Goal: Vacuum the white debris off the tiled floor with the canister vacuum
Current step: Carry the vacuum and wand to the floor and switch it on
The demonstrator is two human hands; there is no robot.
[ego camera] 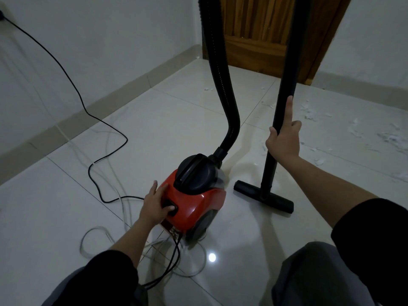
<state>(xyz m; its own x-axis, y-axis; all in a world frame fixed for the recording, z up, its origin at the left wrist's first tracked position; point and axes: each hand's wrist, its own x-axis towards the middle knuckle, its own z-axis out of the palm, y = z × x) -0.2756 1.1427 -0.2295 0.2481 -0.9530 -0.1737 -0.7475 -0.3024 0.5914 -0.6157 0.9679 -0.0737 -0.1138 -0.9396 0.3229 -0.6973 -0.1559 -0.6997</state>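
A red canister vacuum with a black top stands on the pale tiled floor in the middle. My left hand rests on its rear left side, thumb pressing a black button. A ribbed black hose rises from the canister's front out of the top of the frame. My right hand grips the upright black wand, index finger stretched along it. The wand ends in a flat black floor head lying on the tiles right of the canister. White debris is scattered over the floor at the right.
A black power cord runs from a wall plug at the top left across the floor to the canister's rear. A thin white cable loops beside it. A wooden door stands at the back. My knees fill the bottom corners.
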